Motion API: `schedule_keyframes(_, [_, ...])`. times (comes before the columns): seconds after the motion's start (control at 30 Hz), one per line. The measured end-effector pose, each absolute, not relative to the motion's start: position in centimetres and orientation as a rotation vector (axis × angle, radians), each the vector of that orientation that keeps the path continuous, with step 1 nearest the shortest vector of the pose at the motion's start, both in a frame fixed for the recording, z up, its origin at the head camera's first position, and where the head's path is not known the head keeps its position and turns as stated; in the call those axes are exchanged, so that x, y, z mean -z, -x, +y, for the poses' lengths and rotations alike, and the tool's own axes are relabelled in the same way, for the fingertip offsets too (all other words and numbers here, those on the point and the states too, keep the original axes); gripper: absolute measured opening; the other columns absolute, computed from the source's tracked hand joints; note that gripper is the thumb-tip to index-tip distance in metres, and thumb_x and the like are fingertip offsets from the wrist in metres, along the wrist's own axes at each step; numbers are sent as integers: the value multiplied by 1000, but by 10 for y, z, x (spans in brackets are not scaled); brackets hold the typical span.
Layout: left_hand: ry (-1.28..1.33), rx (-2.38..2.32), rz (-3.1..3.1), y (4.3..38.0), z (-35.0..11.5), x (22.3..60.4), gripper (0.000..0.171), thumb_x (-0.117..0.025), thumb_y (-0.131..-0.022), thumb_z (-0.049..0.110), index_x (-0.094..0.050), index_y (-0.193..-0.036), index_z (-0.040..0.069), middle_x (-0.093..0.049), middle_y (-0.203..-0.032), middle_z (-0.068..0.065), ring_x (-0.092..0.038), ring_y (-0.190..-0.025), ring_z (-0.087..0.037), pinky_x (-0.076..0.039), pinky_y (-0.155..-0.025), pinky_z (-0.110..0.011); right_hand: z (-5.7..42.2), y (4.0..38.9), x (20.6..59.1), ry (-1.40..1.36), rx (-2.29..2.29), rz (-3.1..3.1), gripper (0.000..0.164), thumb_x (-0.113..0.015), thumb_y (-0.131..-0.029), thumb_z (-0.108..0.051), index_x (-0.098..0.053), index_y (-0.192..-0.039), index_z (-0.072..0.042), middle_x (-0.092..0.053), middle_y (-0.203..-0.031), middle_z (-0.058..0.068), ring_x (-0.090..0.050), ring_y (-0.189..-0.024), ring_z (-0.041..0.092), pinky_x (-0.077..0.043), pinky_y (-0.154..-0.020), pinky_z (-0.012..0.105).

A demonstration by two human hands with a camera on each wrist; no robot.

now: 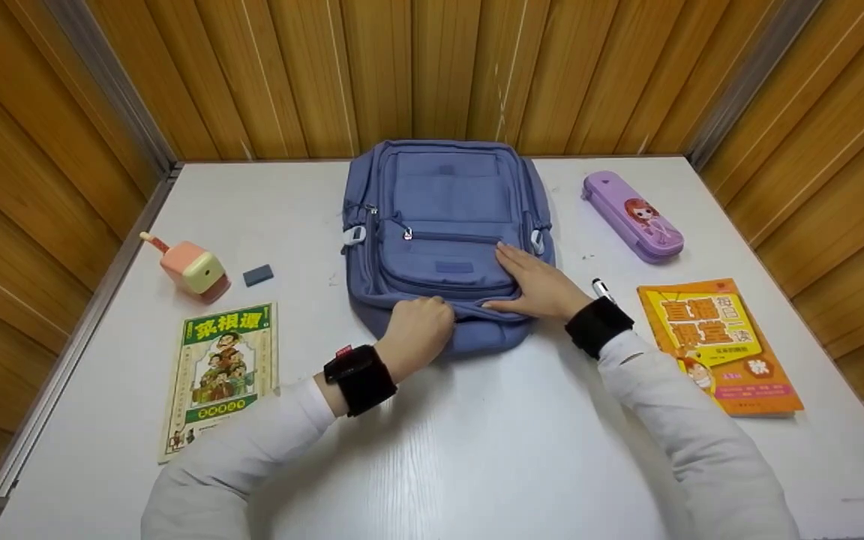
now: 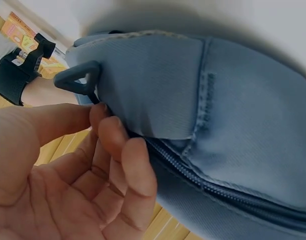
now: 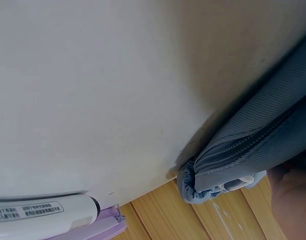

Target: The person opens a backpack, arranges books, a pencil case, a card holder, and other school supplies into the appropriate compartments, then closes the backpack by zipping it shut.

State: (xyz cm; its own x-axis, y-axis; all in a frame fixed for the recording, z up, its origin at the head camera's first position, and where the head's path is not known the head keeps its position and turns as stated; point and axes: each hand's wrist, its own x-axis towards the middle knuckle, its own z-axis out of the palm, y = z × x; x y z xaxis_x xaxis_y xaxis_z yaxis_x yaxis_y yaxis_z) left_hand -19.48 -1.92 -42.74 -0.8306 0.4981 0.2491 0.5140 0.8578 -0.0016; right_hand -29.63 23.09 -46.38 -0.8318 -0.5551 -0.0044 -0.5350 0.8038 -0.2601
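Observation:
A blue backpack lies flat on the white table, its front pocket facing up. At its near edge my left hand pinches a zipper pull, which has a dark triangular loop. Zipper teeth run away from these fingertips along the bag's edge. My right hand rests on the lower right of the backpack with its fingers extended over the front pocket. In the right wrist view only a blurred part of that hand shows beside the bag.
Left of the bag are a pink pencil sharpener, a dark eraser and a green-bordered book. On the right lie a purple pencil case, an orange book and a white pen, partly hidden by the wrist.

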Motion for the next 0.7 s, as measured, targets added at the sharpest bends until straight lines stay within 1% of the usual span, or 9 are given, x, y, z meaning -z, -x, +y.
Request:
schedule_keyframes(0.1, [778,114,-2810,194,-24,428,24,-67,-97,26,-73,-83,7,-73,-84,-7,-74,-74,-27,-59,-58,-43,230,297,465,877,386,2906,105,-69,-88,-62,-26,-160,1,-24,-170,19,-25,-159,37,-24,-129,52])
schedule_keyframes(0.17, [801,143,-2817,194,-28,428,24,-68,-97,28,-74,-87,7,-72,-86,-7,-74,-74,-28,-59,-59,-43,230,297,466,872,388,2904,105,-70,-88,-63,-26,-160,0,-23,-171,18,-24,-159,36,-24,-130,52])
schedule_keyframes(0.37, [888,245,-2733,191,-41,428,14,-73,-93,22,-78,-90,9,-70,-85,-5,-72,-67,-27,-57,-53,-41,230,297,466,858,404,2904,106,-70,-87,-63,-25,-160,-1,-23,-171,17,-24,-159,36,-24,-130,52])
schedule_keyframes(0.5, [918,328,-2656,195,-49,425,10,-77,-90,19,-78,-95,11,-71,-88,-3,-73,-73,-25,-58,-55,-39,231,298,466,851,408,2902,107,-70,-87,-64,-24,-161,-1,-22,-171,17,-23,-160,36,-23,-130,51])
schedule_keyframes(0.6, [932,359,-2623,200,-55,422,13,-80,-87,18,-76,-97,11,-72,-91,-4,-72,-80,-25,-60,-60,-39,230,297,466,853,406,2906,107,-70,-87,-63,-24,-161,-1,-22,-171,17,-23,-160,36,-23,-130,51])
schedule_keyframes(0.7, [950,313,-2640,208,-61,421,28,-83,-84,21,-71,-107,10,-68,-98,-6,-68,-89,-26,-60,-69,-40,230,298,466,854,403,2909,107,-70,-87,-64,-25,-161,-1,-22,-171,17,-23,-160,36,-23,-130,51])
